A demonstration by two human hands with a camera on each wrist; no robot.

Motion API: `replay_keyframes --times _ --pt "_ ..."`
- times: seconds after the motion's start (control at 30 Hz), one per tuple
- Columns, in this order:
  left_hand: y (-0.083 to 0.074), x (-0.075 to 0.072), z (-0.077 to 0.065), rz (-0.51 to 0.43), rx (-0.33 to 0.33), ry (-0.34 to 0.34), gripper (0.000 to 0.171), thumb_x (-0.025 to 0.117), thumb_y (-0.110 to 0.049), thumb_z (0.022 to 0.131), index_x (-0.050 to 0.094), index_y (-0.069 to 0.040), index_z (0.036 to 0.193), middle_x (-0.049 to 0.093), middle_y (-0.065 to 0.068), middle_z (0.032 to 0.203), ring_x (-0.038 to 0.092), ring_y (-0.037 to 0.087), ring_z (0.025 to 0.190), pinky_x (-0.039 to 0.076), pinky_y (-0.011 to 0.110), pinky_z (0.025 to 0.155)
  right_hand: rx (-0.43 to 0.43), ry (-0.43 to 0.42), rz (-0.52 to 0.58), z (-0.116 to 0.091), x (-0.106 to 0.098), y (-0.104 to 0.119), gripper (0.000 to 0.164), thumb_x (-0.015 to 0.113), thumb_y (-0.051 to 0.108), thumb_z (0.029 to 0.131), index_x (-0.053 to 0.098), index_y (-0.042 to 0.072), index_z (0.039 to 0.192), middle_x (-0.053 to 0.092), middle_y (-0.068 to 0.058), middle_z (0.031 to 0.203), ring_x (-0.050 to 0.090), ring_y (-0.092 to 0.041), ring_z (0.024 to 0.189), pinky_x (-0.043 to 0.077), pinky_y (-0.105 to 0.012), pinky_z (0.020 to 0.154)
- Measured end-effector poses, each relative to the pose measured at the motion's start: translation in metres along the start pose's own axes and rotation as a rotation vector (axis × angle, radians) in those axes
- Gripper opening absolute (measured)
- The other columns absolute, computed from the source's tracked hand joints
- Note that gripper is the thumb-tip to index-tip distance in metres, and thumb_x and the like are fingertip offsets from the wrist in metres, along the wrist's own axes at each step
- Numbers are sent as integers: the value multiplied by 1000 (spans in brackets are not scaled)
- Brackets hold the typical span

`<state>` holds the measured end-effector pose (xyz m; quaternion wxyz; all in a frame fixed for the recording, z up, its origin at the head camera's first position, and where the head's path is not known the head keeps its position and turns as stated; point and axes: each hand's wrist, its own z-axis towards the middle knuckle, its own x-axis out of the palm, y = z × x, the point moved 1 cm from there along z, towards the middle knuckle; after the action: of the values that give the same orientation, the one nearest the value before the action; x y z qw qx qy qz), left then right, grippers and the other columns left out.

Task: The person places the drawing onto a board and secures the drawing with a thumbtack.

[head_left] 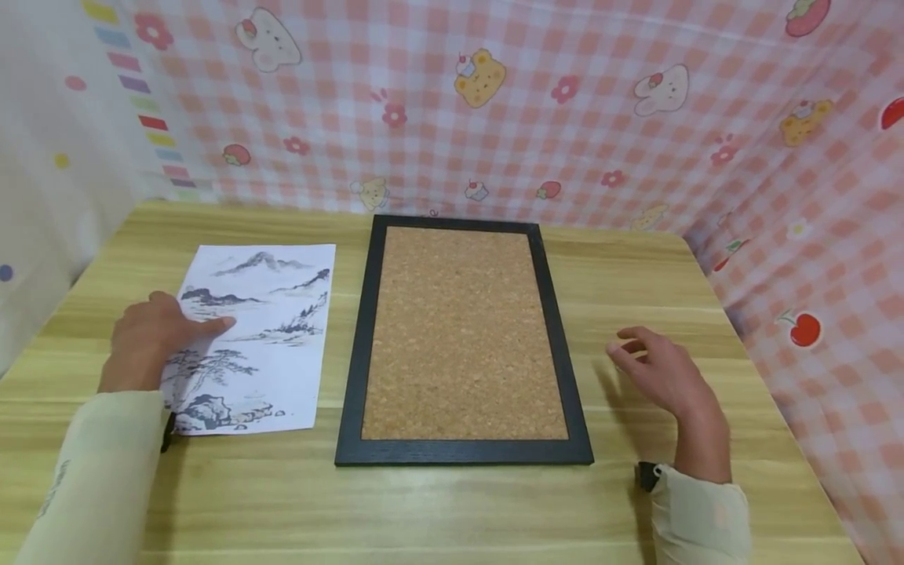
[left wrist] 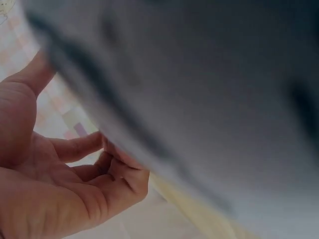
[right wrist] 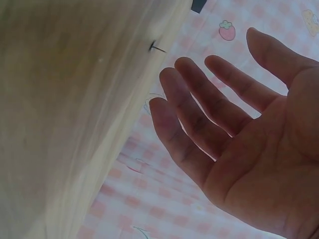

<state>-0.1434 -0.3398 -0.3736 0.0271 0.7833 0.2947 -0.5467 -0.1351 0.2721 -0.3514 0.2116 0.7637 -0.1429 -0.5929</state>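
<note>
On the left in the head view is a white sheet with an ink landscape (head_left: 271, 302), showing mountains, trees and rocks. My left hand (head_left: 151, 333) holds it by its left edge, thumb laid over the printed side. The left wrist view has the sheet (left wrist: 199, 99) blurred and close, partly covering the thumb and fingertips of the left hand (left wrist: 60, 174). A cork board (head_left: 462, 337) in a black frame (head_left: 462, 452) lies flat at the middle. To its right, my right hand (head_left: 657, 373) hovers over the table with loosely bent, separated fingers and holds nothing.
Everything lies on a wood-grain table (head_left: 452, 510). A pink checked cloth (head_left: 438, 102) with cartoon prints hangs behind it and along the right side. A small dark pin-like thing (right wrist: 158, 48) shows near the table edge in the right wrist view.
</note>
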Motion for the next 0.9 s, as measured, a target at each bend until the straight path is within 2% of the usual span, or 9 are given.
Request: replay_keyframes --times 0.17,0.33,0.47,0.6,0.73,0.9 --pt "0 2 0 4 -6 1 123 63 -73 67 20 23 130 37 41 111 40 47 93 40 56 79 8 10 -5 -1 3 -4 59 43 44 97 42 -1 135 52 -26 129 55 -42 113 49 -49 83" --pt "2 0 1 23 42 -16 113 59 -69 75 22 23 128 41 40 108 46 47 89 41 51 71 -3 3 -12 0 2 -8 54 45 36 98 41 -2 135 54 -28 126 55 -44 111 50 -49 81" --pt "6 -3 1 -58 67 -39 84 52 -50 89 24 18 129 40 38 112 45 47 92 39 53 74 -12 -11 -8 3 -2 -8 50 47 31 98 41 -3 134 55 -28 123 56 -44 110 50 -48 80" --pt "8 -4 2 -140 84 -47 58 42 -28 94 25 12 131 40 37 117 45 47 94 38 54 76 -8 -11 -14 4 -4 -8 49 48 29 97 42 -3 134 56 -28 123 56 -44 110 50 -49 81" --pt "8 -1 3 -192 113 -49 50 34 -15 90 24 11 132 39 37 118 44 46 93 38 52 74 -8 -1 -12 3 -3 -10 51 48 31 97 41 -3 134 55 -28 124 56 -44 111 49 -50 82" --pt "7 2 2 -277 154 -92 50 33 -12 90 24 10 134 38 35 120 44 44 94 39 48 72 2 9 0 1 -2 -11 55 51 35 96 40 -3 135 53 -29 125 54 -44 112 50 -50 82"
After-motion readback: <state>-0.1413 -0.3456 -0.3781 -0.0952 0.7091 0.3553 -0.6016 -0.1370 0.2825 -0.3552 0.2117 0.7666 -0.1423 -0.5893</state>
